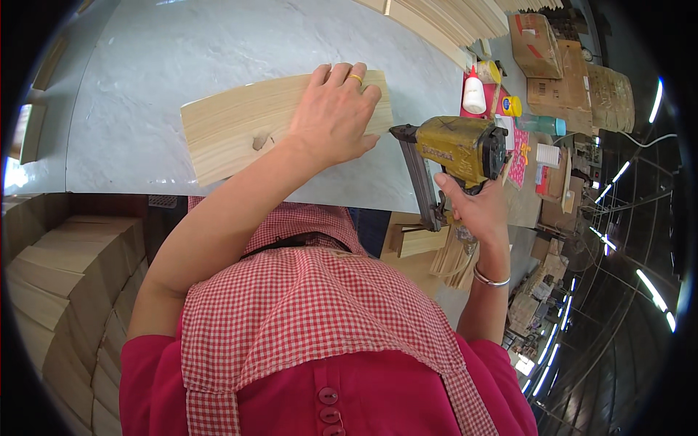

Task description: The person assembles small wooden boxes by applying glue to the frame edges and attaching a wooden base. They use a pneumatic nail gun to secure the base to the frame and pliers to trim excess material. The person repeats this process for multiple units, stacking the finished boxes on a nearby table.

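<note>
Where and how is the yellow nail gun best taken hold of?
Probably by its grip, from the near right, as the right hand wraps it: the grip projects from the yellow body toward the person, while the dark nose points left at the board.

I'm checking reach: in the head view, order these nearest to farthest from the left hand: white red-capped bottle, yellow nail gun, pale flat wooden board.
1. Pale flat wooden board: under the left hand.
2. Yellow nail gun: right of the hand.
3. White red-capped bottle: farther right.
</note>
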`<action>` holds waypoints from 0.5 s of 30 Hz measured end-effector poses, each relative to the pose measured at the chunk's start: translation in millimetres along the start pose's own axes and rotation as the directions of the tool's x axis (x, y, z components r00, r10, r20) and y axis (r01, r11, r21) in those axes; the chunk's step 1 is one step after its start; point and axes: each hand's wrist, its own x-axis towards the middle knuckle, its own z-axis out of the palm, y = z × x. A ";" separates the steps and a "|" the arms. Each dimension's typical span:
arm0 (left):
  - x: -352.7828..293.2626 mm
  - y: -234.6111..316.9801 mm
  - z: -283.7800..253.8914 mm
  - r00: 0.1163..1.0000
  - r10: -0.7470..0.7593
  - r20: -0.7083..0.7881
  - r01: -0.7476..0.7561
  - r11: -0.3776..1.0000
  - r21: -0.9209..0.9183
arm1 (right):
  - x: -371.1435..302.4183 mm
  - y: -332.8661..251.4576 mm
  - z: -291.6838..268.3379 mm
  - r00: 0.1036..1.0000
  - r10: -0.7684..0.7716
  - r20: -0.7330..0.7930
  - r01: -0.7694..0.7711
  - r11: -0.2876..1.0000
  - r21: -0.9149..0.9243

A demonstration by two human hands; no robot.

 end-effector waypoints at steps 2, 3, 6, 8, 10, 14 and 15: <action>0.0 0.0 -0.4 1.000 -0.008 0.006 0.008 1.000 -0.001 | -0.4 -0.8 0.7 1.000 0.015 0.007 -0.015 1.000 -0.002; 0.3 -0.3 -1.0 1.000 -0.011 0.007 0.011 1.000 -0.002 | 0.0 -2.0 0.6 1.000 0.016 0.011 -0.016 1.000 -0.002; -0.7 -0.1 -2.4 1.000 -0.017 0.011 0.017 1.000 -0.016 | 3.1 -4.7 -0.1 0.999 -0.034 0.010 0.034 0.999 0.009; 0.6 0.4 -3.4 1.000 -0.007 0.017 0.007 1.000 -0.020 | 5.3 -5.5 1.2 0.997 -0.072 -0.017 0.072 0.997 0.023; 0.2 0.4 -2.8 1.000 -0.012 0.016 0.012 1.000 -0.021 | 12.5 -9.0 3.9 0.996 -0.082 -0.027 0.083 0.995 0.055; 0.1 0.0 -0.9 1.000 -0.008 0.001 0.008 1.000 -0.019 | 27.6 -9.4 7.8 0.986 -0.156 -0.054 0.160 0.985 0.062; -0.3 -0.2 -0.2 1.000 -0.007 -0.004 0.007 1.000 -0.020 | 29.9 -9.3 8.4 0.984 -0.170 -0.056 0.174 0.983 0.063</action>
